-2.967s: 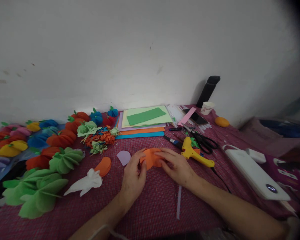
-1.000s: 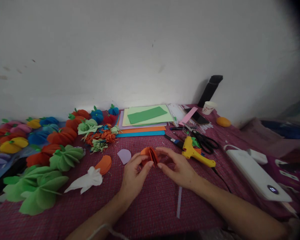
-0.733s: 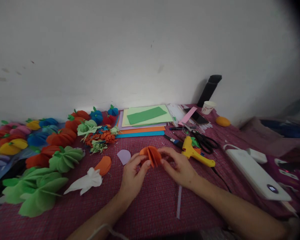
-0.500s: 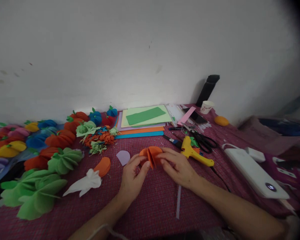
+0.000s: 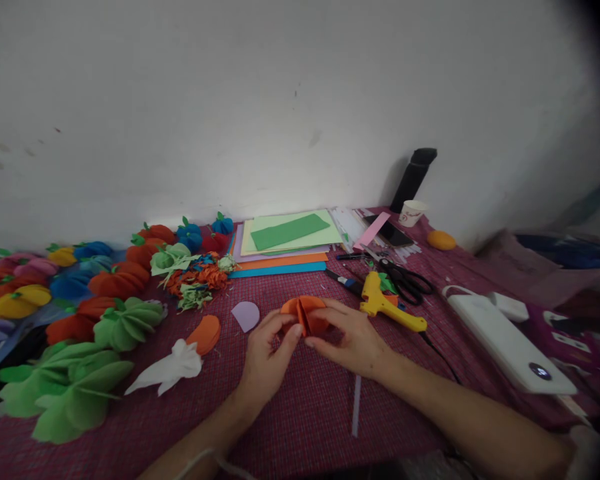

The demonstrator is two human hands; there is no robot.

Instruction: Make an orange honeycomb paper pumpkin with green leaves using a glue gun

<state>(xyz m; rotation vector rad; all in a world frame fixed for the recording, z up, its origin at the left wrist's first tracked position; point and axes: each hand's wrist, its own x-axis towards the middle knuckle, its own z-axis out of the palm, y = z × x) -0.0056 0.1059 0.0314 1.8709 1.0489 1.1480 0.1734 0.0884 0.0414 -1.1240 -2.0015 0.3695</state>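
Between both hands is an orange folded-paper pumpkin (image 5: 304, 307), its round leaves fanned apart around a middle crease. My left hand (image 5: 270, 347) grips its left side, thumb at the front and fingers behind. From the right, my right hand (image 5: 353, 337) pinches the other side, its thumb close to the lower middle edge. Left of my hands lie a lilac paper piece (image 5: 245, 315), orange paper pieces (image 5: 207, 335) and a crumpled white tissue (image 5: 173, 365). A yellow glue gun (image 5: 387, 303) rests just beyond my right hand. A clear glue stick (image 5: 357, 407) lies below that wrist.
Finished paper pumpkins (image 5: 120, 279) in several colours crowd the left side. Paper scraps (image 5: 197, 280) and stacked coloured sheets (image 5: 290, 250) lie toward the wall. On the right are black scissors (image 5: 407, 283), a paper cup (image 5: 412, 213), a yellow-orange oval object (image 5: 441, 240) and a white power bank (image 5: 510, 343).
My right thumb has moved left and down toward the lower middle of the orange paper pumpkin. The pumpkin has turned slightly; my left hand stays on it.
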